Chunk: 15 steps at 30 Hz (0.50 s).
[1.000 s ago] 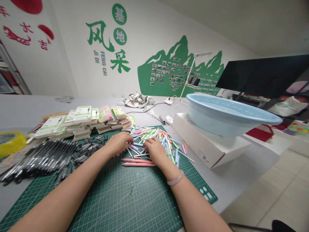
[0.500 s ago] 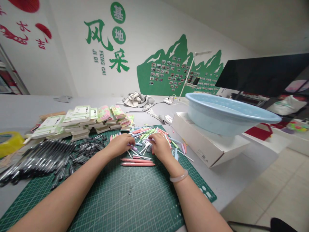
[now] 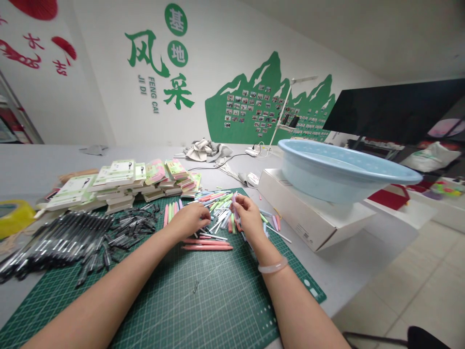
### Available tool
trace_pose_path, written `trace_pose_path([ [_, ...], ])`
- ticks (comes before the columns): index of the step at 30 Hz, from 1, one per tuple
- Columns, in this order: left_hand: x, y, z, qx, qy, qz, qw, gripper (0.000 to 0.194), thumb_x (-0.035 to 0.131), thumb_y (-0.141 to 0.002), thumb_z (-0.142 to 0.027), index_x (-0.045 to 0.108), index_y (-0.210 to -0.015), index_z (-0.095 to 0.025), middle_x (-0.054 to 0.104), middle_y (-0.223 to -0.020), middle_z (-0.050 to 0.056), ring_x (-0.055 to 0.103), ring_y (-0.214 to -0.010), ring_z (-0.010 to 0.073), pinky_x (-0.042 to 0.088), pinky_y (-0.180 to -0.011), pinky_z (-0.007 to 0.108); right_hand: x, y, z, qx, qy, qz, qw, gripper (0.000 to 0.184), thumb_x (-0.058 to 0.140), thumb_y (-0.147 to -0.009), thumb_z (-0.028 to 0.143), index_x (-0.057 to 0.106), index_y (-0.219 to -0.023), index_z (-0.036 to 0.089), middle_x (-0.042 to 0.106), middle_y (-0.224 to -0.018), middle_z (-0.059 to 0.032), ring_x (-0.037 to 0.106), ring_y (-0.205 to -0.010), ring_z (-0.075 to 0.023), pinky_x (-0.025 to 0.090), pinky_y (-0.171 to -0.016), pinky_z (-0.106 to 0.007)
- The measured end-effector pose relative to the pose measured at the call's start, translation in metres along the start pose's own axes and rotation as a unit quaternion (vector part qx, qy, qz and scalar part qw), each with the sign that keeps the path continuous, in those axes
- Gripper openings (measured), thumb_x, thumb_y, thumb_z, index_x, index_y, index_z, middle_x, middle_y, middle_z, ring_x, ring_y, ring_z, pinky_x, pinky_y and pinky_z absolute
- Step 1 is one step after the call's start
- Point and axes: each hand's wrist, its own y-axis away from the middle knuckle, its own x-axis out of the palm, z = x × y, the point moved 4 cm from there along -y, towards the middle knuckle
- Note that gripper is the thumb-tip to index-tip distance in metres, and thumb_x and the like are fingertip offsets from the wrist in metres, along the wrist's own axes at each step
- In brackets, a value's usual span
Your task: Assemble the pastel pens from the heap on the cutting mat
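My right hand (image 3: 247,215) pinches a light purple pen barrel (image 3: 235,199), held tilted upward above the pile. Curled at the pile's left side, my left hand (image 3: 192,219) has its fingertips bent together; whatever they hold is hidden. Between and behind the hands lies a heap of pastel pen parts (image 3: 221,220) in pink, green, blue and white. Red pens (image 3: 207,247) lie side by side in front of the heap, with thin white refills just behind them. All of this rests on a green cutting mat (image 3: 163,300).
Black pens (image 3: 61,237) and loose black pen parts (image 3: 132,223) cover the left side. Small boxes (image 3: 119,172) are stacked behind them, near yellow tape (image 3: 16,215). At right, a blue basin (image 3: 337,169) sits on a white box (image 3: 308,213). A small metal piece (image 3: 195,287) lies on the mat.
My right hand has shifted slightly right and now has the purple barrel up between its fingers. My left hand has moved slightly right, its fingers more curled.
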Motion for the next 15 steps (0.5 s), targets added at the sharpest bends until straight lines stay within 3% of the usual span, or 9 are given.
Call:
trace_pose_path([
  [6, 0.022, -0.008, -0.018, -0.064, -0.037, -0.009, 0.997, 0.015, 0.061, -0.071, -0.035, 0.065, -0.072, -0.021, 0.065, -0.082, 0.006, 0.058, -0.078, 0.0212, 0.038, -0.064, 0.028, 0.002, 0.001, 0.0, 0.034, -0.02, 0.006, 0.999, 0.024, 0.064, -0.068, 0.035, 0.06, -0.085, 0.02, 0.061, -0.069, -0.001, 0.056, -0.057, -0.0143, 0.041, -0.044, -0.023],
  [9, 0.021, -0.01, -0.016, -0.085, -0.025, -0.007, 0.996, 0.014, 0.057, -0.072, -0.031, 0.064, -0.068, -0.02, 0.066, -0.075, 0.005, 0.058, -0.071, 0.0198, 0.036, -0.06, 0.028, 0.001, 0.001, -0.002, 0.051, -0.029, 0.013, 0.998, 0.027, 0.065, -0.068, 0.036, 0.06, -0.088, 0.02, 0.061, -0.069, -0.0009, 0.056, -0.055, -0.0139, 0.04, -0.042, -0.022],
  [15, 0.0, -0.007, 0.011, -0.119, 0.192, -0.029, 0.974, 0.018, 0.054, -0.072, -0.035, 0.058, -0.066, -0.019, 0.064, -0.065, 0.001, 0.059, -0.064, 0.0171, 0.039, -0.058, 0.025, 0.001, 0.001, -0.008, 0.08, -0.07, 0.022, 0.994, 0.026, 0.067, -0.066, 0.035, 0.06, -0.085, 0.019, 0.063, -0.071, -0.0015, 0.059, -0.057, -0.0153, 0.041, -0.042, -0.023],
])
